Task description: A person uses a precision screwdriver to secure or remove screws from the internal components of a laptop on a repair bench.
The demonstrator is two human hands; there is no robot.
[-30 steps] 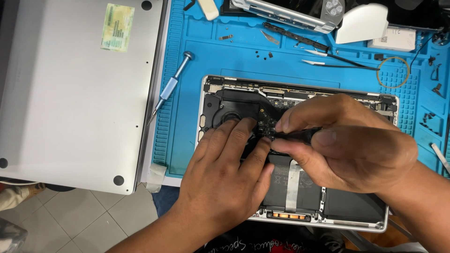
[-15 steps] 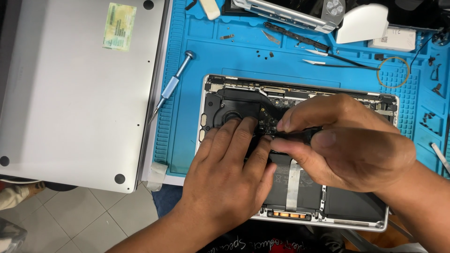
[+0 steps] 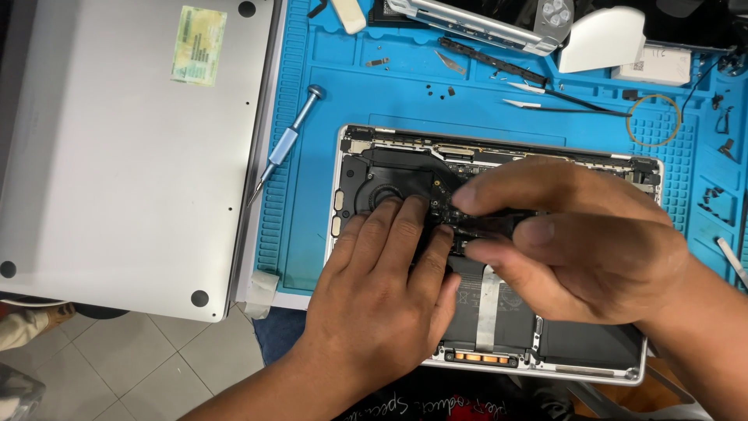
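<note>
Blue mat (image 3: 312, 234), screwdriver (image 3: 287, 144) beside laptop (image 3: 623, 366)

the left hand (image 3: 386, 292) lay palm down over the opened laptop (image 3: 499, 257), fingers stretched flat and close together toward its fan. the right hand (image 3: 576, 242) reached in from the laptop's right side, knuckles up, thumb and forefinger pinched together just beside the left fingertips. both forearms were bare.
</note>
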